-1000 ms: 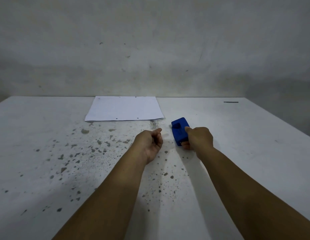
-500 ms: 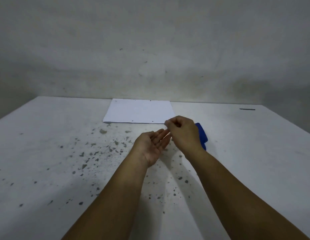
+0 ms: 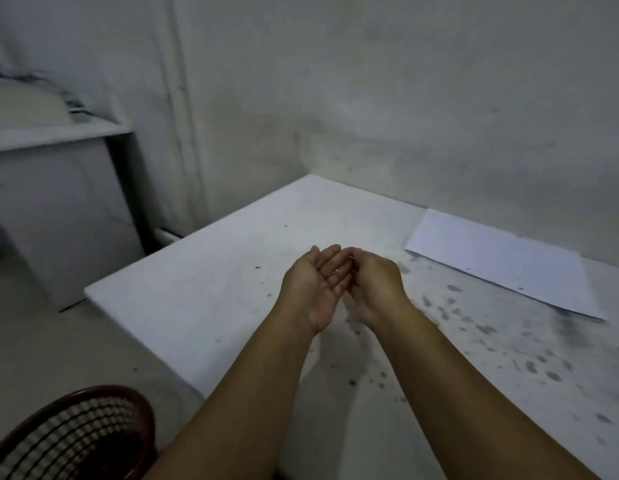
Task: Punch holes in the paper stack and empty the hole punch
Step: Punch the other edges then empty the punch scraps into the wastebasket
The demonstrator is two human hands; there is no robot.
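grey wall, white table, brown basket

The flat stack of white rectangular paper lies at the counter's far right, small holes along its near edge.

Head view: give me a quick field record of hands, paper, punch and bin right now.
left hand: palm up, cupped, fingers straight
right hand: fingers curled against the left palm; contents not visible
paper stack: flat on table by the wall, holes along its near edge
hole punch: not in view
basket: dark woven, on floor lower left
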